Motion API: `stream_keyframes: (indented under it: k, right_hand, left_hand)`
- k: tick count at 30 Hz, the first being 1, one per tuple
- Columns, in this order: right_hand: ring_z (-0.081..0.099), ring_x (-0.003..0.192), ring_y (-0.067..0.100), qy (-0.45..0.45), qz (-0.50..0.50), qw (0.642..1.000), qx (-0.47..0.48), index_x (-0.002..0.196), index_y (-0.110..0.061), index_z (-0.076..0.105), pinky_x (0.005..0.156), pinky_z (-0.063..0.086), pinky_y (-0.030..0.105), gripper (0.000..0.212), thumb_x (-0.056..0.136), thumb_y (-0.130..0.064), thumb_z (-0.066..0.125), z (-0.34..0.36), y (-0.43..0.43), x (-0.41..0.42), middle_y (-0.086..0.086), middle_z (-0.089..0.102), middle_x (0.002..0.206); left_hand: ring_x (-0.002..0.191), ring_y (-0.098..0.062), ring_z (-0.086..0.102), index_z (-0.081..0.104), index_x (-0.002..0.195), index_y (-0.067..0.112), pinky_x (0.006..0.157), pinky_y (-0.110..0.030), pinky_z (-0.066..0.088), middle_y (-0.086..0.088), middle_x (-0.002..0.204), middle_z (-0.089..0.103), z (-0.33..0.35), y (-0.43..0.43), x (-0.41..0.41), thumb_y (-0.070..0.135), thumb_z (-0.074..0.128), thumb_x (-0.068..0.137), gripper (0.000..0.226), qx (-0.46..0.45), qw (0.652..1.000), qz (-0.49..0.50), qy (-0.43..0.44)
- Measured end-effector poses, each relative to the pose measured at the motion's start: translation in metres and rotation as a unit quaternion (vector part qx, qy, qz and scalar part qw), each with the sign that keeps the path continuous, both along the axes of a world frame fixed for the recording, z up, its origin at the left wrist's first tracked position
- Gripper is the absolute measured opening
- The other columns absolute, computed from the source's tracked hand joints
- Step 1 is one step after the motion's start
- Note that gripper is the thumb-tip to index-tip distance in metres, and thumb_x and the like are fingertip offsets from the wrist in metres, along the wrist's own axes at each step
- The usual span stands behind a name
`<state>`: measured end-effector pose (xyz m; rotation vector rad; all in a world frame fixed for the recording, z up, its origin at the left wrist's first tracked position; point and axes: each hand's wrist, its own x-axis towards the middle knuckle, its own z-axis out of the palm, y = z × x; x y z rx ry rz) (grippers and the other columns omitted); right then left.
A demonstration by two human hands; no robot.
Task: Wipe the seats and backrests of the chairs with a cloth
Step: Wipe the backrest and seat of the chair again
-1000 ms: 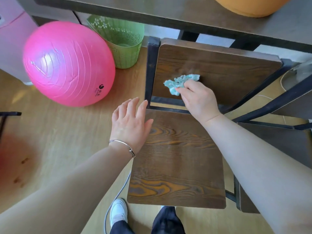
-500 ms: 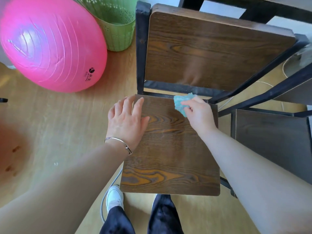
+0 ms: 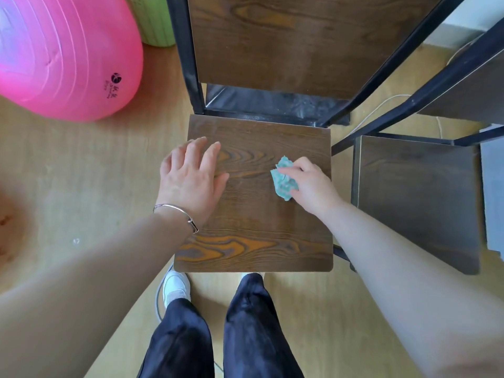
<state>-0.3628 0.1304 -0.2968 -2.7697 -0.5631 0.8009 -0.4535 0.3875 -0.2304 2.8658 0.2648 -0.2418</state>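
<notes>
A chair with a dark wood-grain seat [image 3: 253,230] and matching backrest [image 3: 286,42] on a black metal frame stands in front of me. My right hand [image 3: 311,184] grips a crumpled teal cloth [image 3: 283,181] and presses it on the right middle of the seat. My left hand [image 3: 191,175] lies flat on the seat's left edge, fingers straight, a thin bracelet on the wrist.
A second dark chair seat [image 3: 417,203] stands close on the right, its black frame bars crossing beside the backrest. A large pink exercise ball [image 3: 62,55] and a green basket [image 3: 158,25] sit at the left on the wooden floor. My legs and a white shoe [image 3: 176,287] are below the seat.
My right hand brought the cloth down from the backrest to the seat's rear edge, then toward the seat's middle right. The view tilted downward. My left hand stayed on the seat's left side.
</notes>
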Motion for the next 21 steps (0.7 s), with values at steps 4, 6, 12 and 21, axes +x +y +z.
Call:
stream_keyframes:
  k: [4, 6, 12, 21]
  right_hand:
    - [0.045, 0.116, 0.025, 0.039, 0.076, 0.995, -0.052, 0.142, -0.04, 0.043, 0.094, 0.047, 0.036, 0.058, 0.092, -0.016, 0.061, -0.01, 0.005, 0.003, 0.002, 0.037, 0.14]
    - [0.041, 0.12, 0.025, 0.034, 0.08, 0.995, -0.041, 0.141, -0.035, 0.047, 0.098, 0.046, 0.04, 0.053, 0.094, -0.015, 0.058, -0.012, 0.006, 0.009, 0.002, 0.039, 0.141]
    - [0.049, 0.107, 0.021, -0.04, 0.098, 0.994, -0.025, 0.124, -0.022, 0.059, 0.092, 0.05, 0.036, 0.032, 0.093, -0.023, 0.064, -0.01, 0.008, 0.015, -0.001, 0.052, 0.128]
    - [0.06, 0.106, 0.017, 0.14, -0.379, 0.887, 0.223, 0.137, -0.023, 0.044, 0.078, 0.061, 0.03, 0.06, 0.086, -0.009, 0.071, 0.015, 0.009, 0.032, -0.002, 0.051, 0.125]
  left_hand:
    - [0.13, -0.036, 0.034, 0.038, 0.144, 0.018, 0.103, -0.053, 0.031, -0.009, 0.146, 0.038, -0.002, -0.006, 0.001, 0.043, 0.05, 0.095, 0.056, -0.002, 1.0, 0.001, -0.002]
    - [0.13, -0.036, 0.034, 0.038, 0.144, 0.019, 0.103, -0.052, 0.031, -0.009, 0.146, 0.038, -0.005, -0.009, 0.003, 0.043, 0.05, 0.095, 0.056, -0.001, 1.0, 0.004, -0.002]
    - [0.132, -0.034, 0.032, 0.035, 0.146, 0.021, 0.105, -0.051, 0.03, -0.007, 0.148, 0.034, -0.008, -0.015, 0.009, 0.046, 0.046, 0.096, 0.057, -0.007, 1.0, 0.011, 0.008]
    - [0.132, -0.033, 0.032, 0.035, 0.146, 0.02, 0.106, -0.05, 0.03, -0.008, 0.148, 0.035, 0.002, -0.02, 0.017, 0.046, 0.045, 0.096, 0.057, 0.001, 1.0, -0.002, -0.002]
